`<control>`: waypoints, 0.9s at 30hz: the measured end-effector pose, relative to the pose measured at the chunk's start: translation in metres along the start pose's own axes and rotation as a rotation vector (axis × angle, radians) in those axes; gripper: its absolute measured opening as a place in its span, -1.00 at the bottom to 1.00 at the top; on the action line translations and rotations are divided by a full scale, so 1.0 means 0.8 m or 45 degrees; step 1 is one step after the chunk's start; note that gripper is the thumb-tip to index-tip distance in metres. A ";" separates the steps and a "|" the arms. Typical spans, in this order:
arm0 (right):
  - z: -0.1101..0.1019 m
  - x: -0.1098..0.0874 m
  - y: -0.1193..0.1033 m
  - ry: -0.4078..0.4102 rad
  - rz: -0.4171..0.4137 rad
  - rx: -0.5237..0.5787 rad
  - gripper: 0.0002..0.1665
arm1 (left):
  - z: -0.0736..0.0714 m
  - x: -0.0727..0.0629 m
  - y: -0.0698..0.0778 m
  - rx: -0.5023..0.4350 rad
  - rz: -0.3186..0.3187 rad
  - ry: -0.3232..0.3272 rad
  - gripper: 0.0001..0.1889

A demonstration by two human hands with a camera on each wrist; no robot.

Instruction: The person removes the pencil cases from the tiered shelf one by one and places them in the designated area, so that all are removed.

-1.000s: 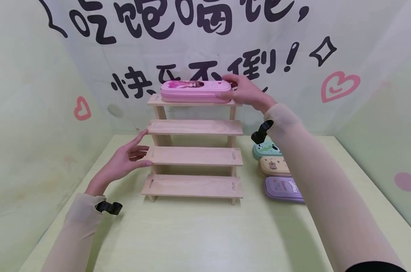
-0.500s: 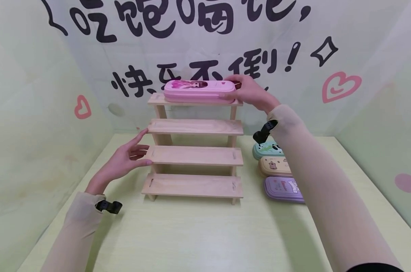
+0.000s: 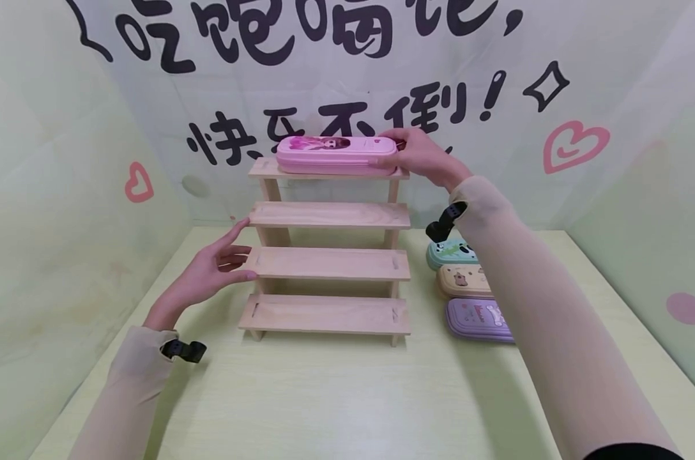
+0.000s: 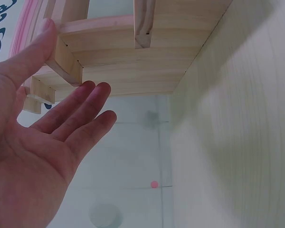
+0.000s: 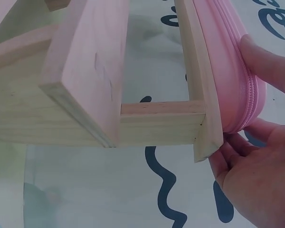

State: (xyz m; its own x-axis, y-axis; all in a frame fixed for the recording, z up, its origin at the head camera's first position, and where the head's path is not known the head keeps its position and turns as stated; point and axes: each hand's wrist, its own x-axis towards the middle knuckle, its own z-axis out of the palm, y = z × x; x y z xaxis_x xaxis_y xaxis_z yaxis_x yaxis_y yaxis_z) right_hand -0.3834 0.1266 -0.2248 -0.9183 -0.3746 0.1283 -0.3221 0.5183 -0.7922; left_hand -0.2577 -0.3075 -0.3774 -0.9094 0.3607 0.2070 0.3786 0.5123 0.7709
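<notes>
A pink zippered pencil case (image 3: 330,153) with a doll picture on its lid lies along the top shelf of a four-step wooden stand (image 3: 330,262). My right hand (image 3: 422,156) holds the case at its right end, thumb on the front side and fingers round the back. In the right wrist view the thumb presses near the zipper of the pencil case (image 5: 232,61). My left hand (image 3: 209,268) touches the stand's left side with thumb and index finger at two shelf ends. Its other fingers (image 4: 88,128) extend loosely under the wood in the left wrist view.
To the right on the table (image 3: 336,396) lie three more pencil cases: green (image 3: 451,253), beige (image 3: 464,280) and purple (image 3: 478,319). My right sleeve partly covers them. A printed cloth backdrop (image 3: 497,172) stands behind the wooden stand.
Over the first half second the pink pencil case slid slightly to the right along the top shelf, with my right hand holding it. Since then both hands and the case look still.
</notes>
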 end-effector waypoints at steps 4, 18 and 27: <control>0.003 -0.002 -0.002 0.032 0.029 0.035 -0.17 | -0.001 0.000 0.000 0.005 0.002 0.003 0.12; 0.015 -0.013 0.004 0.145 0.018 0.185 -0.19 | 0.000 0.000 0.003 0.006 -0.003 0.003 0.11; 0.023 -0.029 0.012 0.203 -0.058 0.261 -0.21 | 0.000 -0.002 0.003 -0.004 -0.012 -0.001 0.12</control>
State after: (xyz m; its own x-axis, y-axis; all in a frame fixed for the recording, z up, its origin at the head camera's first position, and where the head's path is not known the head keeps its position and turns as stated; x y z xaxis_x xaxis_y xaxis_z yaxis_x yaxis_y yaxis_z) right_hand -0.3609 0.1259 -0.2465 -0.9338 -0.2595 0.2461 -0.3254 0.3308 -0.8858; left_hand -0.2553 -0.3070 -0.3757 -0.9129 0.3563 0.1990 0.3693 0.5134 0.7746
